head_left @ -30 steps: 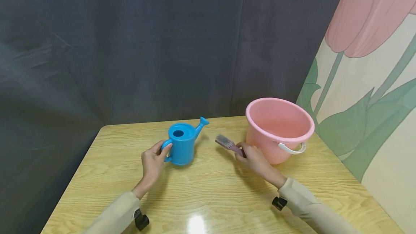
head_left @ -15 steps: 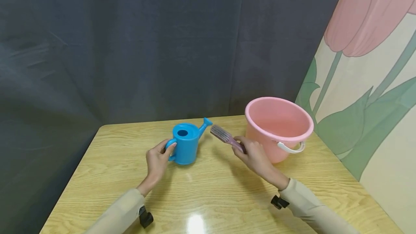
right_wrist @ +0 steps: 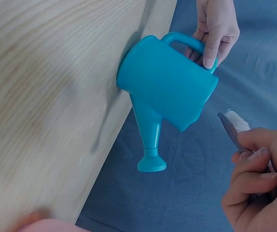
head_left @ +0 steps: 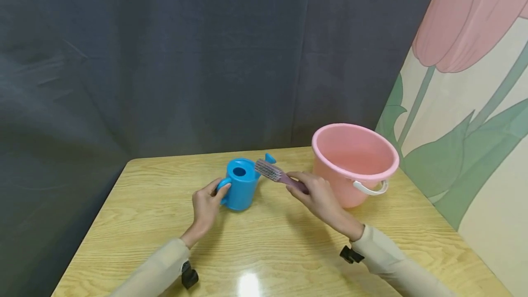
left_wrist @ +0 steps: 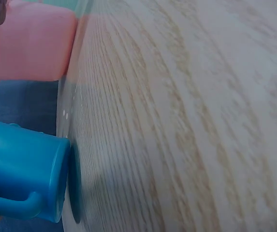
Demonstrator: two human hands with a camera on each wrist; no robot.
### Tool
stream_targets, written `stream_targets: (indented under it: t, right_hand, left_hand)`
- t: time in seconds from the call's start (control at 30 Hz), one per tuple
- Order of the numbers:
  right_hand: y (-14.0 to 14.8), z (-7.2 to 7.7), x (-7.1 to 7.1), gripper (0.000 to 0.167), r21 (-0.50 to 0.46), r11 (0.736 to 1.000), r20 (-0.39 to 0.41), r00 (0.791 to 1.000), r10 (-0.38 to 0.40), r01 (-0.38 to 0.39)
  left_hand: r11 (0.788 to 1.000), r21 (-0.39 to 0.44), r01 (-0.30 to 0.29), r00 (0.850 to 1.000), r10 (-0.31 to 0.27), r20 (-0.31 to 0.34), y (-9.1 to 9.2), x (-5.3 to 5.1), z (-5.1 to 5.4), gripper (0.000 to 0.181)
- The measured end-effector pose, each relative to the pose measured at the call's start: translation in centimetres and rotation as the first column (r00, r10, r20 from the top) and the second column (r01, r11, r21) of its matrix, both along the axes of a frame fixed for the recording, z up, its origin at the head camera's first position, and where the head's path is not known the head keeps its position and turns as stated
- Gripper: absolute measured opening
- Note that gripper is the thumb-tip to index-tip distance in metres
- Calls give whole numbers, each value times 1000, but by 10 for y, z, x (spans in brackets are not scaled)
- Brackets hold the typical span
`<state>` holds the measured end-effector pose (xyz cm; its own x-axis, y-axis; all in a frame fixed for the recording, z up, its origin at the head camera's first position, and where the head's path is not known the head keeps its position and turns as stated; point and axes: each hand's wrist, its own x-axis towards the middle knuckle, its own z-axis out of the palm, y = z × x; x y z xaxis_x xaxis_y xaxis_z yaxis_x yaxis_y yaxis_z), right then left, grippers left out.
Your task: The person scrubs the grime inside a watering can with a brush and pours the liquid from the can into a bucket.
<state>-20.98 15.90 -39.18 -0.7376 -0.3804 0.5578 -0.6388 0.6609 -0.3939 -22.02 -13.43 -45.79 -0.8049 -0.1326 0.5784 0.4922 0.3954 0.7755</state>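
Left hand (head_left: 206, 205) pinches one blue watering can (head_left: 242, 189) by its handle (head_left: 223, 182); one brush (head_left: 274, 173) juts from the right hand's (head_left: 321, 198) grip.
The can seems just off the tabletop (head_left: 231, 251), mid-scene, the brush partly hiding its spout (head_left: 270, 158). Holding the two close together looks like the step in hand; the next move would call for keeping the can steady. One pink bucket (head_left: 345, 186) stands beside the right hand.

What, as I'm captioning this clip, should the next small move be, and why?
Probably raise the watering can a little with the left hand: the brush in the right hand has its bristles up and hides part of the spout in the head view.
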Motion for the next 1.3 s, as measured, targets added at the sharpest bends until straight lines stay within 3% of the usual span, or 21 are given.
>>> stream_targets:
  t: [0.33,0.6,0.8,1.0,1.3]
  right_hand:
    - [-10,9,-1,26,41,999,4,1000,4,-4]
    - [-15,11,-1,28,59,998,37,999,-27,25]
    - [-16,13,1,29,40,999,51,998,25,-27]
    - [-18,15,1,28,51,994,77,993,95,-99]
    - [-20,21,-2,19,-13,990,41,989,144,-143]
  left_hand:
    - [999,-34,20,998,-22,-51,2,0,-1,21]
    - [993,-117,19,993,-32,-111,0,1,-2,24]
    - [979,-206,-9,981,-32,-194,-1,2,-5,23]
    - [975,-219,-48,970,-7,-243,0,1,-7,23]
    - [966,-252,-54,953,-26,-301,2,2,-7,26]
